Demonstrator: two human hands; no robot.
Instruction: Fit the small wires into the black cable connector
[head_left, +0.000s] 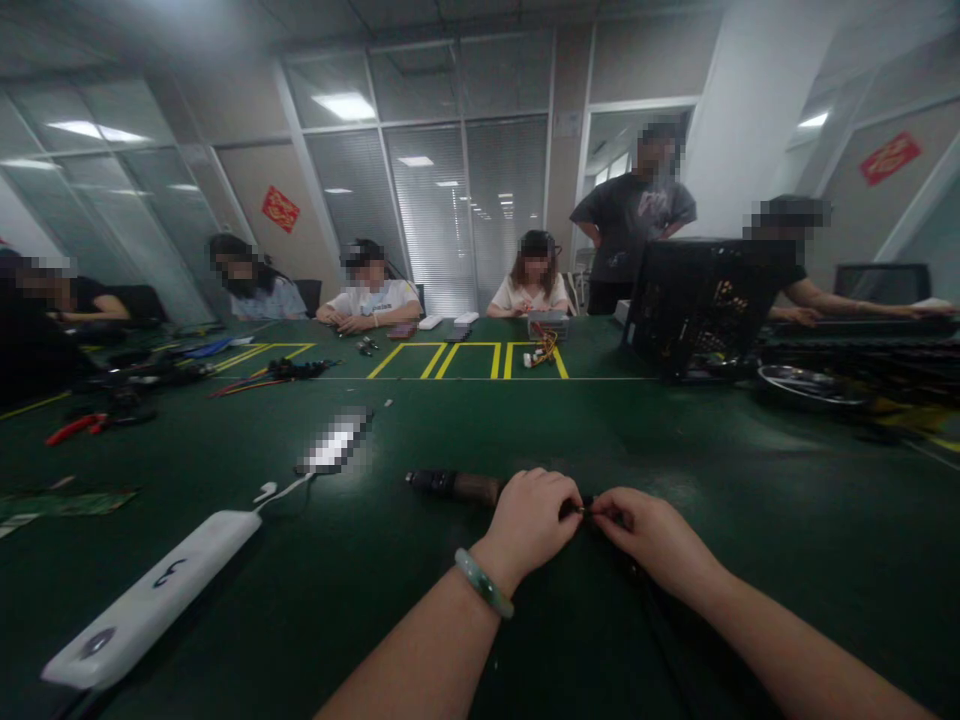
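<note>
Your left hand and right hand were closed, fingertips pinching a thin black wire between them — a dark cylindrical tool lay just beside, near the green tabletop's front edge.

The green workbench gives a hand room to pass right of the right hand and ahead toward mid-frame. Left of the left hand, a white oblong device and a pixelated device obstruct; a dark cylindrical object touches its knuckles.
</note>
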